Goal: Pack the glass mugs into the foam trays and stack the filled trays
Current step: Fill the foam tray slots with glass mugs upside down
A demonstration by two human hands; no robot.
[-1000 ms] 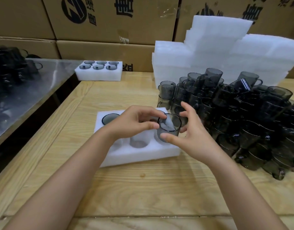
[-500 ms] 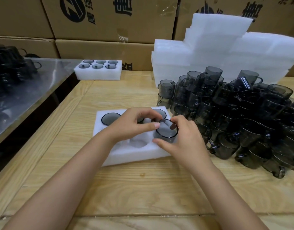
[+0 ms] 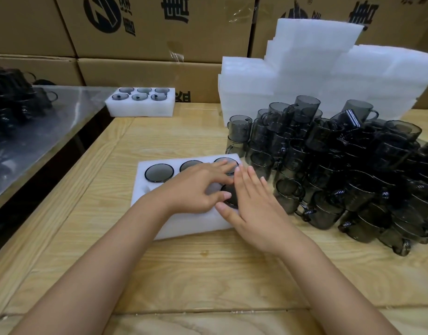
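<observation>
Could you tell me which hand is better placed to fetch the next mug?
Right. The right hand lies beside the mug pile; the left hand rests further left over the foam tray and would likely have to cross.

Foam tray, white, flat on table: three smoky-grey glass mugs sunk in back row, fourth mug in front right pocket. Loose mugs heaped to its right. Filled tray far left. Empty trays stacked behind heap.
</observation>
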